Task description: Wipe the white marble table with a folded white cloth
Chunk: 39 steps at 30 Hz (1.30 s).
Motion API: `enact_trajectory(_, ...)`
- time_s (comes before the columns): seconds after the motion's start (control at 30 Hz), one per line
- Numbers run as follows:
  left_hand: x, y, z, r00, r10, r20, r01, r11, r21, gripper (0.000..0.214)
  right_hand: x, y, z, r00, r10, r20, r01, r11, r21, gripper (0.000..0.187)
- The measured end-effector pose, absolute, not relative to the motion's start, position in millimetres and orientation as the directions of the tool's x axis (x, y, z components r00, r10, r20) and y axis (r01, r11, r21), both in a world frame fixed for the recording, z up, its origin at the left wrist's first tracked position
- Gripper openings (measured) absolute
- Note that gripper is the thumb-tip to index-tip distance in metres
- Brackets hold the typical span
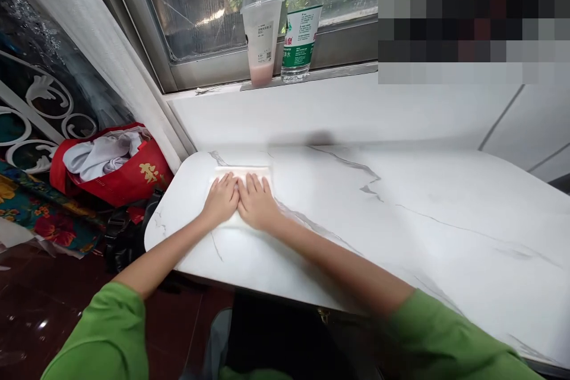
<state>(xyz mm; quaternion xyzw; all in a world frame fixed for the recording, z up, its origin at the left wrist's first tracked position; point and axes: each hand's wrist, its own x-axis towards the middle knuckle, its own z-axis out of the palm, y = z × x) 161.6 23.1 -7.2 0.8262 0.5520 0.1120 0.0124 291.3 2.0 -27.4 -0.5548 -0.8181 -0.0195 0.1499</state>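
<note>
A white cloth [243, 171], folded into a rough square, lies flat on the left part of the white marbled table [347, 243]. My left hand [221, 199] presses down on its left side, fingers stretched forward. Beside it, my right hand [257, 200] lies flat on the cloth's right side with the fingers slightly spread. The two hands touch or nearly touch at the thumbs. The cloth's far edge shows beyond my fingertips, and a strip of it shows nearer to me; the middle is hidden under my palms.
On the windowsill stand a lidded plastic cup [262, 41] with some pink drink and a green-labelled bottle [303, 35]. Left of the table are a white curtain [102, 29], a red bag [120, 175] holding white fabric, and a black bag [122, 237]. A wall borders the table's far side.
</note>
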Motion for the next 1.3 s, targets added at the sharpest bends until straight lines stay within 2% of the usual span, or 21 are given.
enact_trajectory(0.3,190.7,153.3,-5.6,0.384,0.875,0.295,0.878,-0.444,0.176,0.033,315.6,134.1,-29.1,-0.295,0.915,0.275,0.929,0.342,-0.143,0.056)
enact_trajectory(0.47,196.9,180.6,-6.2,0.356,0.890,0.285,0.891,-0.415,0.184,0.034,322.7,163.7,-28.4,-0.284,0.900,0.331,0.904,0.366,-0.219,0.051)
enact_trajectory(0.63,197.5,180.4,-8.0,0.359,0.895,0.266,0.896,-0.410,0.171,0.038,322.9,164.6,-30.4,-0.282,0.897,0.341,0.900,0.370,-0.230,0.049)
enact_trajectory(0.83,199.7,150.8,-5.2,0.312,0.936,0.164,0.928,-0.337,0.159,0.047,323.0,139.3,-27.7,-0.264,0.923,0.278,0.920,0.328,-0.216,0.054)
enact_trajectory(1.03,214.0,81.3,-10.0,0.283,0.943,0.176,0.933,-0.313,0.179,0.049,342.9,74.4,-31.1,-0.340,0.899,0.275,0.903,0.394,-0.172,0.056)
enact_trajectory(1.1,218.5,51.0,-11.4,0.289,0.948,0.135,0.927,-0.312,0.208,0.049,355.4,43.4,-33.0,-0.378,0.883,0.279,0.888,0.431,-0.163,0.055)
enact_trajectory(1.2,223.2,0.3,-9.7,0.380,0.924,0.033,0.893,-0.376,0.248,0.052,378.2,-10.3,-34.9,-0.428,0.855,0.291,0.863,0.483,-0.149,0.055)
enact_trajectory(1.3,231.0,-50.6,-5.6,0.513,0.859,0.003,0.826,-0.494,0.270,0.056,402.5,-66.2,-36.1,-0.458,0.830,0.320,0.853,0.511,-0.104,0.056)
